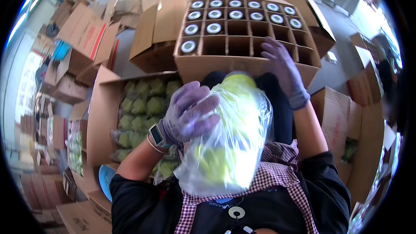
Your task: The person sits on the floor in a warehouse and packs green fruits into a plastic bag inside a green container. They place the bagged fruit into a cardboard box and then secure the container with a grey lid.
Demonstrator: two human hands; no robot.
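Note:
My left hand (191, 113), in a purple-grey knit glove, grips the left side of a clear plastic bag (224, 165) over my lap. Inside the bag is a bright green, rounded object (239, 113), partly blurred and veiled by plastic glare. My right hand (282, 61), gloved alike, hangs apart from the bag with its fingers spread. It is over the near right part of a divided cardboard carton (227, 61). Several round silver-and-white tops (213, 28) show in that carton's far and left cells; several near cells show no top.
To the left, an open carton (100, 120) holds rows of green bagged objects (139, 105). A blue basin (105, 182) is beside it. More cartons stand left and right, including a printed one (334, 117). Flattened cardboard (136, 6) lies at the back.

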